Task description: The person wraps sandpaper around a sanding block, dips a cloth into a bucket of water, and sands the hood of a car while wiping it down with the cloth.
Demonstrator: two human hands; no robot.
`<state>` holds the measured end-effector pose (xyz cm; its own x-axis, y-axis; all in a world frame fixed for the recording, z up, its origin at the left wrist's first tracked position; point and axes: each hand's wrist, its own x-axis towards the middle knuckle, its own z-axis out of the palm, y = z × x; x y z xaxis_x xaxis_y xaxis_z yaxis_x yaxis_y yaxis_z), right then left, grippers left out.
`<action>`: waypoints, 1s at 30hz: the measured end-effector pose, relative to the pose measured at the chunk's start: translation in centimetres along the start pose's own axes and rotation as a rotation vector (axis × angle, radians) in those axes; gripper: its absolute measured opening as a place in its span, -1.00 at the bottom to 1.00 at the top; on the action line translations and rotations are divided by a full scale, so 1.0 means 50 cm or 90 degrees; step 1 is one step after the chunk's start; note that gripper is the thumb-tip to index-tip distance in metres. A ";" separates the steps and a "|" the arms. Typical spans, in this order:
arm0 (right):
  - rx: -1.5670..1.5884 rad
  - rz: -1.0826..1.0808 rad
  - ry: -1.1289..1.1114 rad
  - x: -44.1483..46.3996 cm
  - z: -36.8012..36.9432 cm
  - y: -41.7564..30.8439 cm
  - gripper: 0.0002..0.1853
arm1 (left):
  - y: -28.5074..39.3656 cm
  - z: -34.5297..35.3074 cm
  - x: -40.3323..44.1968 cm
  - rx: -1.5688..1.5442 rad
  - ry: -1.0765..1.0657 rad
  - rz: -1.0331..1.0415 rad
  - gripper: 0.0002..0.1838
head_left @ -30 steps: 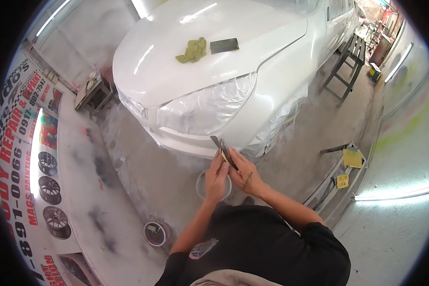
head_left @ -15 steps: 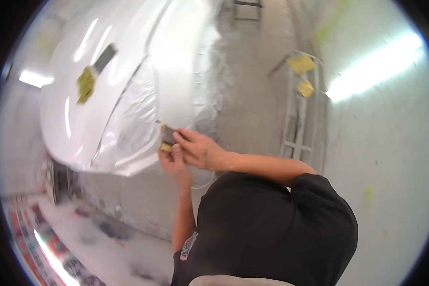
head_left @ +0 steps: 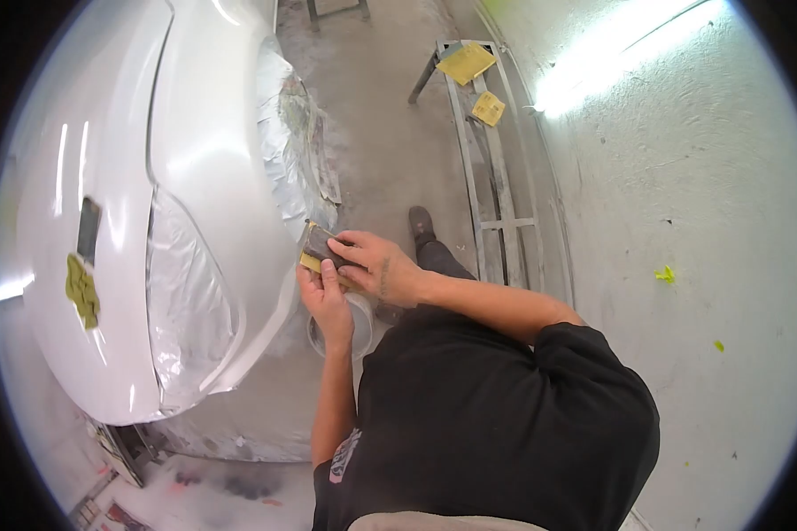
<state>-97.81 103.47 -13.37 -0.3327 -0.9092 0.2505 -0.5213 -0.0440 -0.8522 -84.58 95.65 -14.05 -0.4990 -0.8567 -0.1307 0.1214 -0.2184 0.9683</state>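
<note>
Both hands are closed on a small piece of sandpaper (head_left: 329, 251), dark grey on its upper face with yellow showing along its lower edge. My right hand (head_left: 379, 268) lies over it from the right, fingertips pressed on the dark face. From below, my left hand (head_left: 327, 306) pinches its near edge with the thumb up. The white car body (head_left: 208, 168) is just left of the hands. On its panel rest a flat dark block (head_left: 88, 227) and a crumpled olive-green cloth (head_left: 82, 292). Whether a block sits inside the sandpaper is hidden.
A metal frame bench (head_left: 496, 225) along the right wall carries two yellow sheets (head_left: 466, 64). Silvery masking film (head_left: 190, 288) covers the headlight area, with more sheeting beside the wheel area. A pale round bucket (head_left: 360, 332) stands on the floor under my forearms.
My view has swung right, so the car sits further left and the bench nearer the middle. Both hands still hold the sandpaper. A foot and the bucket now show more plainly.
</note>
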 end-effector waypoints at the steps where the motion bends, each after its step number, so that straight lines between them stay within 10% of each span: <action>1: 0.002 0.014 0.012 0.013 -0.009 0.020 -0.40 | -0.002 0.018 0.024 0.006 -0.003 -0.009 -0.70; 12: 0.168 0.264 0.020 0.241 -0.221 0.375 -0.44 | -0.133 0.301 0.378 0.095 -0.032 -0.172 -0.77; 22: 0.120 0.740 0.537 0.064 -0.481 1.115 -0.82 | -0.292 0.404 0.560 0.298 -0.131 -0.278 -0.83; 30: -0.156 0.970 0.550 0.029 -0.544 1.288 -0.55 | -0.353 0.347 0.570 0.346 -0.148 -0.371 -0.82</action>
<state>-153.25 110.58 -55.37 -0.8290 0.3811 -0.4093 0.5505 0.6853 -0.4768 -115.84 83.19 -31.17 -0.5258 -0.5447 -0.6534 -0.6127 -0.2904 0.7351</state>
